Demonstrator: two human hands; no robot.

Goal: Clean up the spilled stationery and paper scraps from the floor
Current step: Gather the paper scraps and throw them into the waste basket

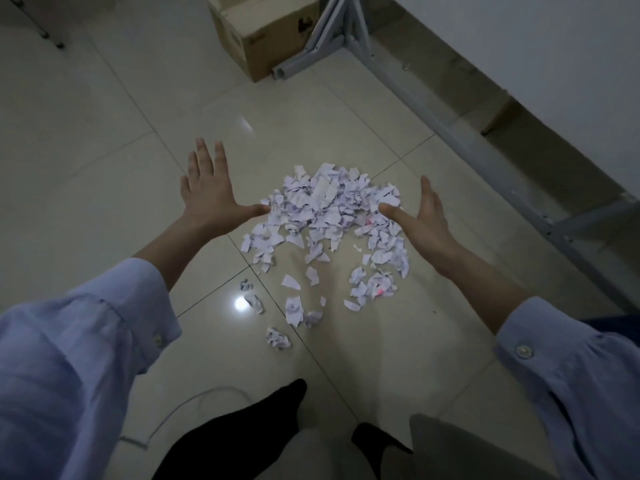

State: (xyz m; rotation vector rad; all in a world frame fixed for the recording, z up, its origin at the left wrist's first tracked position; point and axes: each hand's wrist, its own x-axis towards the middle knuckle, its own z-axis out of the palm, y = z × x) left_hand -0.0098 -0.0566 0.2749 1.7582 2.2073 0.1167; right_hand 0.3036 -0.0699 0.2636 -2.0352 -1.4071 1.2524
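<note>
A heap of torn white paper scraps [322, 209] lies on the pale tiled floor in the middle of the head view. Smaller crumpled bits [278, 337] are strewn nearer to me, along with a small cluster carrying a pink mark [375, 287]. My left hand [207, 192] is spread flat on the heap's left side, thumb tip touching the scraps. On the heap's right side my right hand [427, 216] stands edge-on, thumb pointing into the paper. Both hands hold nothing. I see no stationery.
A cardboard box [266, 32] stands at the back, beside a grey metal table frame [485, 150] that runs along the right. A thin white cable [173, 414] curls on the floor at the lower left. My dark feet [277, 410] are at the bottom.
</note>
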